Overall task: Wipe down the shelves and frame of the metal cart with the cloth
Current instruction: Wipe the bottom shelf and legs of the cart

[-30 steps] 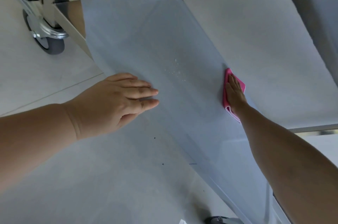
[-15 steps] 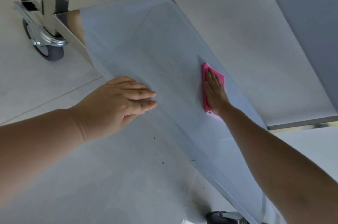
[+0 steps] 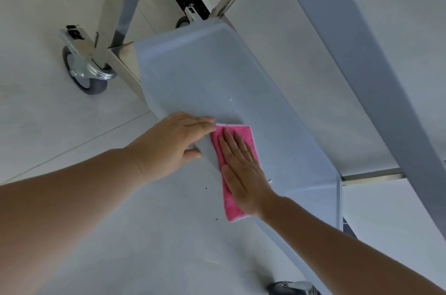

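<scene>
The cart's lowest shelf (image 3: 198, 72) is a pale grey-blue tray running from upper left to lower right. A pink cloth (image 3: 249, 136) lies flat over the shelf's near edge. My right hand (image 3: 241, 169) presses on the cloth with flat, spread fingers. My left hand (image 3: 173, 142) rests on the near rim just left of the cloth, fingers on top and thumb under the edge. A few water drops (image 3: 231, 99) sit on the shelf beyond the cloth. The metal frame post (image 3: 128, 3) rises at the shelf's far left corner.
A higher shelf (image 3: 362, 77) slants overhead on the right. Caster wheels stand at the left (image 3: 82, 77), at the far corner (image 3: 183, 21) and at the bottom (image 3: 289, 287). A metal crossbar (image 3: 371, 175) runs right. Pale tiled floor (image 3: 60, 126) surrounds the cart.
My right hand has swept the pink cloth from the shelf's far side across to its near edge, next to my left hand. The view has pulled back and shows more of the cart.
</scene>
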Demonstrator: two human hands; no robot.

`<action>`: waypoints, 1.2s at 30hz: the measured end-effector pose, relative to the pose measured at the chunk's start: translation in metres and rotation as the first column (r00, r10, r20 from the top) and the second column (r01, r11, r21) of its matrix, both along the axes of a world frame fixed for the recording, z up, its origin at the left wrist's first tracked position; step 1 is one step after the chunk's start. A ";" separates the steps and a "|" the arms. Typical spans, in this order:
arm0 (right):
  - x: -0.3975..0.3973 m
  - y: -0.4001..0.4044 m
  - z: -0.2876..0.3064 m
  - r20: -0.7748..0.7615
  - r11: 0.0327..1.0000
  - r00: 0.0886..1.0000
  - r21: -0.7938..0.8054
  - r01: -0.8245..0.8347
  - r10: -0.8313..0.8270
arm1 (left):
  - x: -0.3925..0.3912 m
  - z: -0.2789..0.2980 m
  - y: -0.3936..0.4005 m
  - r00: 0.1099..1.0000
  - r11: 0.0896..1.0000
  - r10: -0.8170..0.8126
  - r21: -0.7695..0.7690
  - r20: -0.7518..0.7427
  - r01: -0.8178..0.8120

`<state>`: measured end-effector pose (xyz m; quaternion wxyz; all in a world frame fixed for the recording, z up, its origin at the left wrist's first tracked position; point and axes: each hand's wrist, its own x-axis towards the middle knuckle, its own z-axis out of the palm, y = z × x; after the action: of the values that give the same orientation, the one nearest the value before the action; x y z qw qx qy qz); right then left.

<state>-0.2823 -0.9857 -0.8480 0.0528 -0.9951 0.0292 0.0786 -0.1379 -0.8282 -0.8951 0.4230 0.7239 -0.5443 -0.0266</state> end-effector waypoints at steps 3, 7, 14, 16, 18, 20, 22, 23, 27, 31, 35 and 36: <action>0.002 0.006 0.004 -0.031 1.000 1.000 0.023 0.003 -0.003 | 0.003 0.007 0.007 0.999 1.000 0.001 0.015 -0.039 0.000; 0.023 0.006 0.011 -0.093 0.999 0.996 0.042 0.003 0.001 | 0.038 0.011 0.030 0.974 0.998 0.024 0.058 0.225 -0.038; 0.051 0.001 0.006 -0.063 0.997 0.995 0.021 -0.071 0.072 | 0.064 -0.007 0.054 0.971 0.991 0.040 0.118 0.234 -0.070; 0.051 -0.003 0.005 -0.059 0.996 0.995 0.021 -0.082 0.083 | 0.063 -0.007 0.053 0.968 0.994 0.078 0.058 0.240 -0.095; 0.054 -0.011 0.005 -0.054 0.996 0.995 0.020 -0.088 0.089 | 0.064 -0.006 0.052 0.963 0.994 0.100 0.027 0.250 -0.110; 0.061 -0.023 0.006 -0.048 0.998 0.997 0.009 -0.054 0.055 | 0.067 -0.005 0.052 0.962 0.995 0.093 0.008 0.258 -0.099; 0.072 -0.038 0.006 -0.021 1.000 1.000 -0.002 -0.007 0.007 | 0.072 -0.003 0.051 0.962 0.997 0.080 -0.003 0.260 -0.082; 0.079 -0.047 0.005 -0.004 1.000 1.000 -0.012 0.012 -0.012 | 0.073 -0.003 0.050 0.963 0.997 0.083 -0.011 0.257 -0.083; 0.107 -0.091 -0.002 0.020 0.996 0.997 -0.050 0.075 -0.074 | 0.072 -0.007 0.046 0.970 0.989 0.136 -0.077 0.199 -0.123; 0.126 -0.123 -0.001 0.047 0.984 0.985 -0.062 0.167 -0.164 | 0.074 -0.010 0.044 0.968 0.985 0.151 -0.112 0.198 -0.131; 0.134 -0.160 -0.005 0.051 0.986 0.989 -0.083 0.144 -0.140 | 0.073 -0.011 0.043 0.969 0.983 0.159 -0.118 0.192 -0.138; 0.139 -0.165 -0.005 0.084 0.967 0.970 -0.100 0.234 -0.227 | 0.072 -0.011 0.042 0.971 0.984 0.155 -0.118 0.183 -0.135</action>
<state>-0.1434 -1.1503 -0.8530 0.0083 -0.9885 0.1470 0.0344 -0.0660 -0.7862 -0.9058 0.4068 0.7378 -0.5289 0.1028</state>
